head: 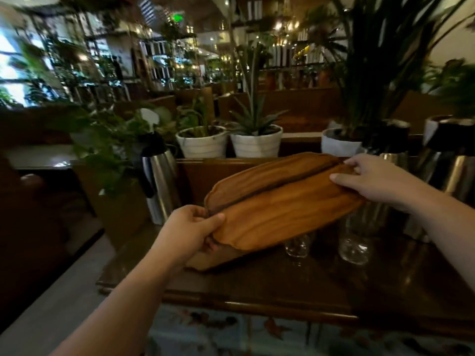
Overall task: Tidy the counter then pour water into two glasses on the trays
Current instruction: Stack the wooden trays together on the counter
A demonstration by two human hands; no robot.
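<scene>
Two oval wooden trays are lifted above the dark wooden counter, stacked and fanned apart: a front tray and a rear tray. My left hand grips their left ends, and my right hand pinches their right ends. A further wooden piece lies on the counter under my left hand. Two clear glasses stand on the counter below the trays: a small glass and a larger glass, both partly hidden by the trays.
A steel thermos jug stands at the counter's left rear. Two steel pump dispensers stand at the right, a nearer dispenser and a farther dispenser. White potted plants line the ledge behind. The counter's front edge is close to me.
</scene>
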